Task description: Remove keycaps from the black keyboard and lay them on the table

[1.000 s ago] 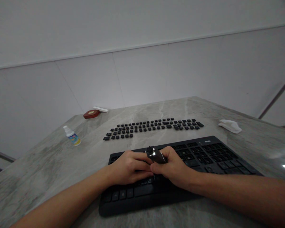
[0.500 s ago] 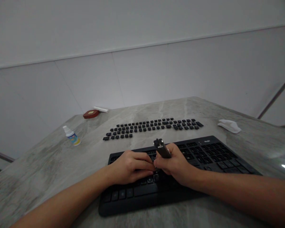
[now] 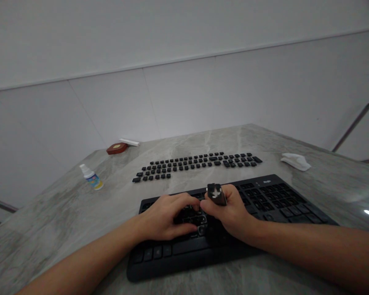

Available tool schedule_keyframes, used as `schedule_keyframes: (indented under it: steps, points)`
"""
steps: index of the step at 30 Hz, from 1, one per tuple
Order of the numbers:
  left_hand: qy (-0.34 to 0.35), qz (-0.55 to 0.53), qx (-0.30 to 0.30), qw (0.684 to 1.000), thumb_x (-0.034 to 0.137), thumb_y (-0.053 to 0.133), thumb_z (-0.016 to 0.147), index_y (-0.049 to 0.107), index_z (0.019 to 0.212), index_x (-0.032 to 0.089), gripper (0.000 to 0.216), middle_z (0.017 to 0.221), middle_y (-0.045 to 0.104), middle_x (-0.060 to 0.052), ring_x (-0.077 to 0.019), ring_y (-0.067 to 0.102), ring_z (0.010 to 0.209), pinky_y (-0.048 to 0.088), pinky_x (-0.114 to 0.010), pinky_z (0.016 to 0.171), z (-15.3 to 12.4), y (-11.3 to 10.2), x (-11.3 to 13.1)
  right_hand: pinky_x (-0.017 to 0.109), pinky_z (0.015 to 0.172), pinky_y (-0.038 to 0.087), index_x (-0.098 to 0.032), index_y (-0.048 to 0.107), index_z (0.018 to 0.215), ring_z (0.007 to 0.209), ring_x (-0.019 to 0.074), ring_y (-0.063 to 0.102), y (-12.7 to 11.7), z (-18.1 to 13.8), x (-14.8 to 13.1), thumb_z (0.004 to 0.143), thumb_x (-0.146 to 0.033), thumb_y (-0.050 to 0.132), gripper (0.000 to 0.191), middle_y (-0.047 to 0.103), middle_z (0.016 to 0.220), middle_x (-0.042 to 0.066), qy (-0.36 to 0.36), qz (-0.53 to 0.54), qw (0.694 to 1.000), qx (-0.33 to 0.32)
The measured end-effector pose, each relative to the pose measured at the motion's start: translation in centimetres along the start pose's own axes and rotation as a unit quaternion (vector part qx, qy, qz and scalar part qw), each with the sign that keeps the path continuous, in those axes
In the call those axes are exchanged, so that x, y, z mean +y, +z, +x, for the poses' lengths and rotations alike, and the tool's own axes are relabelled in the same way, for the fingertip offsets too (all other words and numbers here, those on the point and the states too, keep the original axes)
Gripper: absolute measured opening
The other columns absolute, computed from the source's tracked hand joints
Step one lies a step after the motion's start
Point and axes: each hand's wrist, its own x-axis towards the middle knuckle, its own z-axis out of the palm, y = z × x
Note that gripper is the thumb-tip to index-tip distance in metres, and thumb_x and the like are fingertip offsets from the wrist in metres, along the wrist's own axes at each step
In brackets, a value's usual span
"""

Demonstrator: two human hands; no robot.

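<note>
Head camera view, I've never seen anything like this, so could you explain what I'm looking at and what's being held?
There's no machine here: these are a person's bare hands, seen by a camera worn on the head, looking forward and down.

On a marbled grey table lies a black keyboard with many keycaps missing. Beyond it, loose black keycaps sit in rows. Farther out are a white-capped bottle, a reddish-brown case and something white and crumpled, perhaps a cloth.

The right hand grips a dark tool; its exact type is unclear. The left hand is over the keyboard, thumb and fingers apart.
</note>
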Motion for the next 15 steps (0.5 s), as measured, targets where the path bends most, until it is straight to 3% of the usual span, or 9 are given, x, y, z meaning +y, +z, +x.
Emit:
schedule_keyframes:
  steps: [8,11,15]
  points:
    - [-0.008,-0.018,-0.001,1.000,0.030,0.066,0.090,0.058,0.103,0.017,0.021,0.091,0.066,-0.005,-0.0149,0.060,0.075,0.048,-0.025,0.068,0.11,-0.05,-0.01,0.023,0.042,0.021,-0.021,0.029,0.048,0.045,0.0068,0.021,-0.36,-0.44,-0.11,0.073,-0.023,0.060,0.041,0.025,0.048,-0.006,-0.063,-0.068,0.995,-0.020]
    - [-0.018,-0.016,-0.011,1.000,0.027,0.067,0.088,0.058,0.107,0.017,0.024,0.091,0.066,-0.005,-0.0160,0.062,0.077,0.049,-0.027,0.070,0.04,0.05,-0.08,0.023,0.042,0.021,-0.021,0.030,0.048,0.045,0.0069,0.021,-0.18,-0.29,-0.07,0.075,-0.025,0.058,0.040,0.024,0.047,-0.006,-0.052,-0.048,0.997,-0.009]
    - [0.016,-0.045,-0.019,0.999,0.019,0.060,0.091,0.062,0.102,0.016,0.012,0.097,0.067,-0.008,-0.0180,0.064,0.088,0.051,-0.029,0.079,0.17,0.14,-0.14,0.023,0.042,0.022,-0.021,0.032,0.047,0.046,0.0073,0.021,0.02,0.02,-0.10,0.074,-0.031,0.057,0.038,0.025,0.048,-0.006,-0.006,-0.024,1.000,0.003]
